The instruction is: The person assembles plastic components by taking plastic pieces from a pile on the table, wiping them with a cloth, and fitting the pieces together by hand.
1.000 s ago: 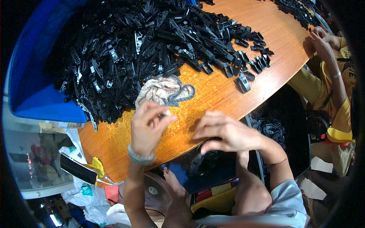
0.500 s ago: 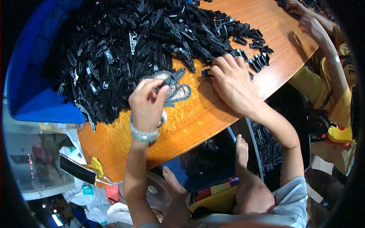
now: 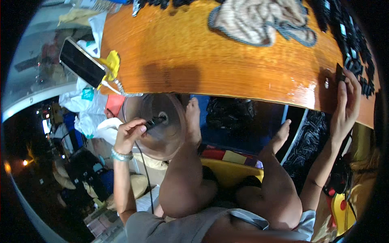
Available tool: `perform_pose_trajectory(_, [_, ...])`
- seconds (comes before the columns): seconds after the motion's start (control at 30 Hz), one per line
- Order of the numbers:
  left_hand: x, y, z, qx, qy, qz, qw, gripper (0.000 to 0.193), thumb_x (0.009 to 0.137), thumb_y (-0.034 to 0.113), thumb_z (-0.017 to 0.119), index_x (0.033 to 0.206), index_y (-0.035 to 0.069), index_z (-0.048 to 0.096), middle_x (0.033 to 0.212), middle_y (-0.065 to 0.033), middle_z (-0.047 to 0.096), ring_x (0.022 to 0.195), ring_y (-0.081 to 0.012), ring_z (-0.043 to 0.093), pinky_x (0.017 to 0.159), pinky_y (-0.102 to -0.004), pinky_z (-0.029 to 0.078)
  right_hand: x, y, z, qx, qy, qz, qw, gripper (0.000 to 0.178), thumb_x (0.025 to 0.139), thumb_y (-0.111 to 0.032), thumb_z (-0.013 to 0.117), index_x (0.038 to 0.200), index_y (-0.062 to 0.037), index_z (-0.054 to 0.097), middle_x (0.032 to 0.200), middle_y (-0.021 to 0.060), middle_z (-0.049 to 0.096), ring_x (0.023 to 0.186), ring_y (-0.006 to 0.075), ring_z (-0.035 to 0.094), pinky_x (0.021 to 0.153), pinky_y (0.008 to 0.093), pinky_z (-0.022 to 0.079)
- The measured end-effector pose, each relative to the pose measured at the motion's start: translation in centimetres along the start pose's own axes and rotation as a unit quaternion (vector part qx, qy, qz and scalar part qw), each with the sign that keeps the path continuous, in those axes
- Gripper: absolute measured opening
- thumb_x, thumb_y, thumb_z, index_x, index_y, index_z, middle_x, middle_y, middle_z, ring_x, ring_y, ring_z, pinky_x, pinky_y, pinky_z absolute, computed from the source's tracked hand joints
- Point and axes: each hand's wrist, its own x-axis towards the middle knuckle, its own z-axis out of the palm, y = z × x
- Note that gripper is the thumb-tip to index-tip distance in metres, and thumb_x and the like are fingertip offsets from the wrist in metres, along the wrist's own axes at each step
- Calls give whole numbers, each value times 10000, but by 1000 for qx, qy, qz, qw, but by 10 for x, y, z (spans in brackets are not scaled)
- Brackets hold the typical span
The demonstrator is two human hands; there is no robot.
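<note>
My left hand [image 3: 129, 135] is off the table's front edge, to the left of my legs. Its thumb and fingers pinch a small black plastic part [image 3: 154, 122]. Far to the right, my right hand [image 3: 347, 101] is at the table's right end, fingers closed around a dark flat plastic piece [image 3: 340, 73]. Just beyond that hand lies a heap of black plastic parts [image 3: 353, 60], partly cut off by the picture's rim. A crumpled beige cloth [image 3: 251, 20] with a dark edging rests on the wooden table [image 3: 178, 52].
A phone [image 3: 81, 62] leans by a yellow object [image 3: 112, 65] at the table's left corner. Beneath the table are a round translucent fan-like thing [image 3: 172, 133], a blue bin [image 3: 198, 117] with black parts, and another container of black parts [image 3: 306, 141]. White plastic bags [image 3: 87, 121] lie at left.
The view has swung down toward my lap. My left hand has moved from above the table to off its front edge with a black part. My right hand has lifted a dark piece.
</note>
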Motion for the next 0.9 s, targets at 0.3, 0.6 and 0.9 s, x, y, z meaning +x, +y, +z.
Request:
perform_pose_trajectory(0.3, [9, -336, -13, -129, 278, -157, 939, 112, 903, 84, 660, 856, -14, 686, 741, -83, 664, 593, -160, 603, 583, -286, 511, 9, -3, 11, 92, -66, 2, 994, 285, 1016, -75, 470, 1268, 39, 535, 1093, 120, 633, 940, 149, 594, 905, 268, 448])
perform_pose_trajectory(0.6, [7, -98, 37, -418, 55, -138, 896, 201, 946, 131, 603, 1016, -52, 650, 899, -146, 702, 813, -216, 662, 765, -320, 532, 5, -4, 6, 134, 6, 56, 989, 336, 1062, -187, 370, 1278, 19, 525, 923, 99, 647, 723, 117, 600, 627, 210, 407])
perform_pose_trajectory(0.9, [46, -237, -22, 546, 151, -37, 823, 117, 751, 204, 741, 800, 100, 718, 880, -79, 699, 916, -268, 623, 839, -426, 488, 2, -15, 11, 131, 20, 38, 991, 307, 1052, -162, 411, 1245, 29, 556, 907, 97, 652, 716, 123, 610, 667, 223, 468])
